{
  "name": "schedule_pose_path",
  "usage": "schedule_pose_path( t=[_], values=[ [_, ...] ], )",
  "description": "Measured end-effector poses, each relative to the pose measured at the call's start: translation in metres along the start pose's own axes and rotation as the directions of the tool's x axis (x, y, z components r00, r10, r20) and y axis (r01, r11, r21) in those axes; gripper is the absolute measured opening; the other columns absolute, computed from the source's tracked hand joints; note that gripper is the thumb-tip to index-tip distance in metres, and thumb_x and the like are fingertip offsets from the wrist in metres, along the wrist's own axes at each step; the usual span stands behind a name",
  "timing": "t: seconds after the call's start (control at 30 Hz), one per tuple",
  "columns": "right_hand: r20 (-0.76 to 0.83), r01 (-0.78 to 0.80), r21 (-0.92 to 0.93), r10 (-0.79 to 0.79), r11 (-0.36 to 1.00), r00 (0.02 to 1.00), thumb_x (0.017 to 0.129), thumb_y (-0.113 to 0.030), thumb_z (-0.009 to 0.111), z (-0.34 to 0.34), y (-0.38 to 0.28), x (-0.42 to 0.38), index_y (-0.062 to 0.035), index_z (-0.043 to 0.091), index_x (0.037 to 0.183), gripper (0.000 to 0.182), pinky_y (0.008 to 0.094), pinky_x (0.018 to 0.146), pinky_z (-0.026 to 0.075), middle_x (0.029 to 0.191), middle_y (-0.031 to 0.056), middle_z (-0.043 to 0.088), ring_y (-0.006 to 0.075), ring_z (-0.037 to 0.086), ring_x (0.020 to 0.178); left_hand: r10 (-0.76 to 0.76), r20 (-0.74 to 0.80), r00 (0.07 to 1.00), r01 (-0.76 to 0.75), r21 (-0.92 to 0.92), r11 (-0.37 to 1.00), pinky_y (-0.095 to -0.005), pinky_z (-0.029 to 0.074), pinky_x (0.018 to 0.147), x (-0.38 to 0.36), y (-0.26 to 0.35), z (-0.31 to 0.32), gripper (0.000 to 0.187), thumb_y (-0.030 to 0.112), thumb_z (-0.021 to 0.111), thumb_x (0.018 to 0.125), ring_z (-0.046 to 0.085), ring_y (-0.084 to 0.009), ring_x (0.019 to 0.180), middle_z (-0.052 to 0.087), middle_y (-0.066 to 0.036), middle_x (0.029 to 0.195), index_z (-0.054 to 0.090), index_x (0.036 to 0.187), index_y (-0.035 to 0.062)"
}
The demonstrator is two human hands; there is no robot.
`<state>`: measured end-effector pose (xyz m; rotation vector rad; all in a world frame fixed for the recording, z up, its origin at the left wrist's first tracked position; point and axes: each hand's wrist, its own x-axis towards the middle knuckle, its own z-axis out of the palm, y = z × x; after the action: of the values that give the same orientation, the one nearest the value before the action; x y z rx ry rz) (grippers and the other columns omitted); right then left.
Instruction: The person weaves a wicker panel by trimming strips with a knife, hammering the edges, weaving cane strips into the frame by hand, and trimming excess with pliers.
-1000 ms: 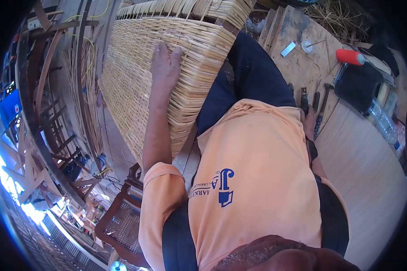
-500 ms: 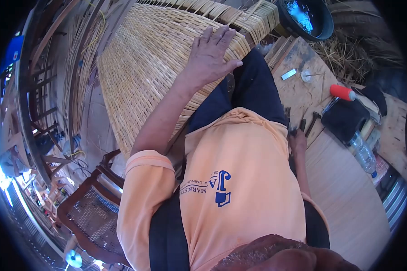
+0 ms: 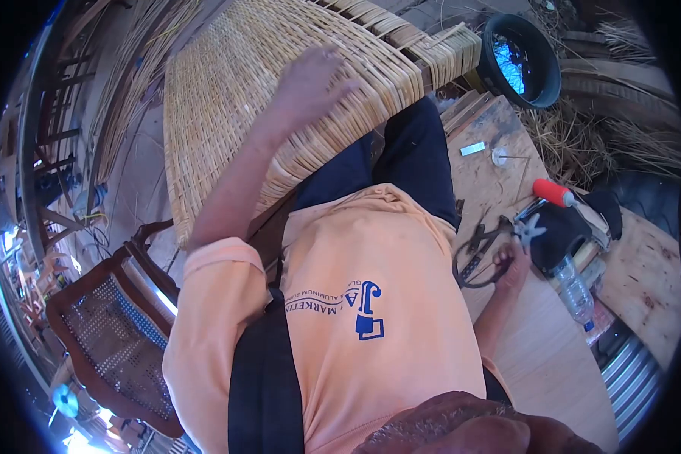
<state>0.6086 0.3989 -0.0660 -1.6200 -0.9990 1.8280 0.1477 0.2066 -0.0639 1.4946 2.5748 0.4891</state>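
By the person's knees, head view: woven panel (image 3: 231,98), tilted. Left hand (image 3: 310,87) over its right-hand part, thumb apart from fingers (motion blur, can't tell contact). Right of panel: right hand (image 3: 513,263) at dark looped tool (image 3: 477,284), fingers curled, can't tell if clamped. Same side: red cylinder (image 3: 552,192); dark bucket (image 3: 548,87) near panel's corner.

Left hand (image 3: 310,91), blurred, lay open over woven panel (image 3: 231,94) at upper middle of frame; contact unclear. Right hand (image 3: 511,266), right of centre, held dark looped tool (image 3: 469,284). Red cylinder (image 3: 552,192) and clear bottle (image 3: 574,293) lay farther right. Dark tub (image 3: 546,79) stood upper right; cane-panelled chair (image 3: 113,333) filled lower left.
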Motion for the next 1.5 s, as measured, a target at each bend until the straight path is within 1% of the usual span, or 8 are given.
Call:
schedule_pose_path(
  t=[0.27,0.43,0.57,0.77,1.03,1.33,1.43,1.5],
  values=[
    [0.507,-0.268,0.234,0.118,0.935,0.854,0.082,-0.025,0.064,0.074,0.033,-0.018,-0.0070,0.049,0.124,0.048,0.0417,0.082,0.047,0.106,0.0099,0.055,0.0256,0.056,0.093,-0.384,-0.041,0.922,0.349,-0.339,0.874,-0.0459,0.042,0.098,0.087,-0.158,0.045,0.045,0.039,0.049,0.091,0.056,-0.0362,0.113,0.058,-0.022,0.123,0.062,0.113,0.0018],
    [0.471,0.236,-0.374,-0.036,0.897,0.881,0.088,-0.017,0.061,0.150,-0.054,0.017,-0.0018,0.055,0.109,0.027,0.0269,0.057,0.044,0.072,0.0022,0.054,0.0133,0.054,0.061,-0.510,-0.045,0.859,0.483,-0.255,0.837,-0.0424,0.042,0.099,0.129,-0.192,0.078,0.044,0.034,0.045,0.092,0.055,-0.0394,0.113,0.058,-0.025,0.120,0.058,0.120,0.0021],
    [0.824,0.823,-0.553,-0.233,-0.128,0.517,0.085,-0.029,0.068,0.290,-0.142,0.064,-0.0014,0.056,0.098,0.033,0.0348,0.061,0.045,0.074,0.0097,0.057,0.0242,0.057,0.065,-0.495,-0.062,0.867,0.468,-0.241,0.850,-0.0426,0.041,0.102,0.157,-0.205,0.092,0.045,0.032,0.043,0.092,0.053,-0.0375,0.118,0.056,-0.022,0.126,0.056,0.126,0.0053],
    [0.878,0.732,-0.343,0.076,-0.588,0.472,0.087,-0.053,0.056,0.482,-0.142,0.119,-0.0021,0.059,0.103,0.053,0.0454,0.082,0.048,0.096,0.0190,0.065,0.0367,0.062,0.094,-0.471,0.047,0.881,0.468,-0.239,0.851,-0.0405,0.045,0.096,0.176,-0.210,0.086,0.041,0.034,0.049,0.089,0.058,-0.0334,0.111,0.061,-0.019,0.120,0.065,0.115,0.0074],
    [0.919,0.688,-0.134,0.170,-0.713,0.356,0.087,-0.057,0.055,0.563,-0.084,0.166,-0.0043,0.059,0.113,0.059,0.0430,0.093,0.046,0.109,0.0161,0.063,0.0329,0.059,0.108,-0.423,-0.180,0.888,0.295,-0.483,0.825,-0.0376,0.048,0.087,0.181,-0.220,0.089,0.026,0.027,0.065,0.081,0.062,-0.0304,0.095,0.065,-0.014,0.101,0.068,0.094,0.0042],
    [0.883,0.738,-0.126,0.264,-0.663,0.388,0.087,-0.056,0.055,0.584,-0.069,0.157,-0.0042,0.063,0.105,0.055,0.0411,0.089,0.048,0.103,0.0168,0.065,0.0328,0.062,0.101,-0.220,-0.397,0.891,0.160,-0.177,0.971,-0.0360,0.046,0.089,0.173,-0.207,0.071,0.024,0.025,0.065,0.081,0.061,-0.0266,0.100,0.065,-0.012,0.107,0.069,0.095,0.0059],
    [0.929,0.786,-0.217,0.125,-0.579,0.349,0.091,-0.038,0.053,0.554,-0.114,0.125,-0.0008,0.064,0.099,0.040,0.0411,0.076,0.050,0.087,0.0180,0.065,0.0326,0.064,0.087,-0.633,-0.220,0.743,0.410,-0.598,0.689,-0.0389,0.047,0.088,0.170,-0.208,0.049,0.025,0.027,0.059,0.086,0.064,-0.0293,0.094,0.069,-0.012,0.097,0.068,0.099,0.0077],
    [0.937,0.806,-0.337,-0.085,-0.488,0.340,0.092,-0.035,0.053,0.515,-0.143,0.107,0.0002,0.063,0.099,0.037,0.0402,0.072,0.050,0.083,0.0188,0.065,0.0331,0.065,0.082,-0.566,-0.369,0.737,0.427,-0.395,0.813,-0.0389,0.046,0.088,0.148,-0.224,0.034,0.029,0.030,0.055,0.088,0.063,-0.0302,0.097,0.068,-0.013,0.100,0.068,0.102,0.0077]
  ],
)
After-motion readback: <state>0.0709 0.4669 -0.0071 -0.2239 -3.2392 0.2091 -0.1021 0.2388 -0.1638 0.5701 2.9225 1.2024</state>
